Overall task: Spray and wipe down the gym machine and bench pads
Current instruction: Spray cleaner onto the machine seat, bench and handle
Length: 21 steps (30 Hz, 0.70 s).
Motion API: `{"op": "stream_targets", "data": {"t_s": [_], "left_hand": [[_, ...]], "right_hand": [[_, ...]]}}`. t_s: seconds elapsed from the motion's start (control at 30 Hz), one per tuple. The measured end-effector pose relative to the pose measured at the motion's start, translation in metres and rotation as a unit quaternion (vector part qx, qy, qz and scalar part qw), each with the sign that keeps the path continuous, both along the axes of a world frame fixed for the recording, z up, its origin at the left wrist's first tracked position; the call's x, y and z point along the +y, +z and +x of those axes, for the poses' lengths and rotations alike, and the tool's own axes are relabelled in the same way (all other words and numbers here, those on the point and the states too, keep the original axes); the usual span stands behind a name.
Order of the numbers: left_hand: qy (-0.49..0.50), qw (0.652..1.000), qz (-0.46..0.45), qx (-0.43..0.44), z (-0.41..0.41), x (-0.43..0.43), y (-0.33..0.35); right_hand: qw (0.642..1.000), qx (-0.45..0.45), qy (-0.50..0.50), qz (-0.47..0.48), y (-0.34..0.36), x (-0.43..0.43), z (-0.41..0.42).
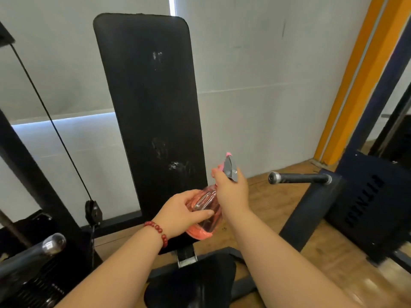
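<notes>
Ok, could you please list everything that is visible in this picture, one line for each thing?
back pad: 1, black with whitish spray marks, upright at centre
seat pad: 1, black, bottom centre
spray bottle: 1, clear pink, held before the back pad
cable: 1, black, slanting at left
black handle bar: 1, black, right
silver handle bar: 1, silver, lower left
machine frame: 1, dark blue, right
column: 1, orange, upper right
floor: 1, wood, lower right
bracelet: 1, red beads, left wrist
left-hand grip: 1, bare, round the bottle's body
right-hand grip: 1, bare, round the bottle's neck
</notes>
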State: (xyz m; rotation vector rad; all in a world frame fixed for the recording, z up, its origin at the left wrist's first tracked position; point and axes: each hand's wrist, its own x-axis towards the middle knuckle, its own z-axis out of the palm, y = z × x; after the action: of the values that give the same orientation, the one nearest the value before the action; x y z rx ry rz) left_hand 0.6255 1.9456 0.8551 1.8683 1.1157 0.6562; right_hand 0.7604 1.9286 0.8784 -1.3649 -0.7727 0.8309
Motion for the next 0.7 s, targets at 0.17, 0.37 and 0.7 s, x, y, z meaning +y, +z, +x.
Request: {"op": "stream_targets", "data": {"t_s": [0.17,0.37,0.7], "left_hand": [[-0.018,1.000,-0.012,0.011,0.032,-0.022,-0.008],[-0.016,0.999,-0.018,0.024,0.061,-0.043,-0.007],[-0.021,0.998,-0.036,0.054,0.120,-0.102,-0.036]], "right_hand": [[0.999,0.035,-0.025,-0.013,-0.013,-0.024,0.030],[0.999,0.049,-0.007,-0.001,-0.016,-0.048,0.061],[0.999,0.046,-0.009,-0.023,-0.044,-0.106,0.123]]}}
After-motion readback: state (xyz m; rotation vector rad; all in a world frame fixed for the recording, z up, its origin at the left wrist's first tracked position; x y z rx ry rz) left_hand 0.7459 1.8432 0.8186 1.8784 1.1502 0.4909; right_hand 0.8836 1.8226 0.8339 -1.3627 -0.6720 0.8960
